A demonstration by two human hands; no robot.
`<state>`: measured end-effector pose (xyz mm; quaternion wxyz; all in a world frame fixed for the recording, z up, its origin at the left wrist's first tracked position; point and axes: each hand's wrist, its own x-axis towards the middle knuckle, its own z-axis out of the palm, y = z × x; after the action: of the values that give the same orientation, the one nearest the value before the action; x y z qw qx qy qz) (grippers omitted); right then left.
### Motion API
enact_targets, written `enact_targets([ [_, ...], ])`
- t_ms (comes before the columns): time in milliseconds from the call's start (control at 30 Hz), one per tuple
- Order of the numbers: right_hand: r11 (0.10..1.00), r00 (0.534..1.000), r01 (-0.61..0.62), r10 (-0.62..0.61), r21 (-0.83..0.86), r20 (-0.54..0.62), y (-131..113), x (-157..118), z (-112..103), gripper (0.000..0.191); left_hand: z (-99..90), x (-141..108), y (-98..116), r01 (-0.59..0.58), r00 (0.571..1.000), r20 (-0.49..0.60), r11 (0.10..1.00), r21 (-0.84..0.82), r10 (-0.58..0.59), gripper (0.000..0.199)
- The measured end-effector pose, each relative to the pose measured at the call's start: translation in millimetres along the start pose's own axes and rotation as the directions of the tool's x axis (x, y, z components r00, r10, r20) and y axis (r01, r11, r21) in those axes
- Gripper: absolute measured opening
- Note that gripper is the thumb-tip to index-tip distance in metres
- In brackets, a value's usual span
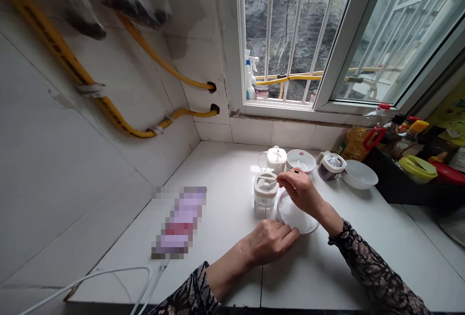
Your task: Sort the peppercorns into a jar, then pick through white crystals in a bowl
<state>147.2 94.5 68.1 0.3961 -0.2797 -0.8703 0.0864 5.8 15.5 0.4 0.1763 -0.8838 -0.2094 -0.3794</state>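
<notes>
White, small, slim-handled spoon [270, 183] pinched in my right hand [301, 188], tip at mouth of clear, pale-rimmed jar [265, 201], ten o'clock from round, pink-rimmed bowl [309, 232] of white granules [295, 215]. My left hand [271, 242] curled at bowl's six o'clock; can't tell if pinching rim. Spooning step, I judge; next move calls for level spoon, steady bowl.

We're looking along a white tiled counter [228, 179], a blurred purple item [180, 225] over on our left! Centre, we see a pink-rimmed bowl [310, 231] and a clear jar [264, 201]; farther back, we spot a pale-lidded jar [275, 160], a white bowl [307, 155], a dark-filled jar [328, 174], another bowl [359, 180]; right, a black box [380, 179].
</notes>
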Motion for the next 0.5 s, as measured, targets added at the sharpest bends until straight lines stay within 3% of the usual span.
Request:
enact_targets([
  [133,0.998,0.993,0.055,-0.053,-0.017,0.101,9,1,-1,0.026,-1.0,1,0,0.011,1.000,-0.007,1.000,-0.007,-0.011,0.027],
  [500,0.995,0.983,0.095,-0.092,-0.008,0.157,16,4,-13,0.025,-1.1,-2,0,0.014,0.998,0.057,1.000,0.015,-0.014,0.025],
])
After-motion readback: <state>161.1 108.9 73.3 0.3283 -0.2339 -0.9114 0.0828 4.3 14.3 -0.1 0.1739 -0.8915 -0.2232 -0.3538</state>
